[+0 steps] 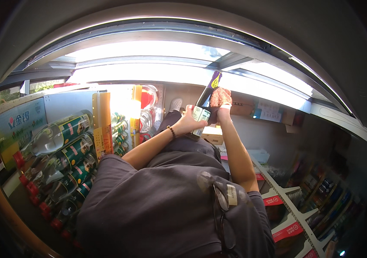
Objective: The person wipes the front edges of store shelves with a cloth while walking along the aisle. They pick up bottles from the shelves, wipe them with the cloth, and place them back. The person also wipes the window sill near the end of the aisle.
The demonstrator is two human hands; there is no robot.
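Observation:
My left hand (187, 122) grips the lower part of a dark glass bottle (205, 98) around its pale printed label. The bottle is tilted, its purple-wrapped neck with a yellow mark pointing up toward the bright window. In my right hand (223, 112) is an orange-pink fluffy cloth (221, 96), bunched beside the upper part of the bottle. The fingers of that hand are largely hidden by the cloth. Whether the cloth presses on the glass, I cannot tell.
Large clear bottles (73, 146) with green labels and red caps crowd a shelf at left. Beyond an orange price strip (102, 138) stand more bottles. White shelf brackets (290, 206) with red tags jut out at right. A wide window (151, 69) spans the far side.

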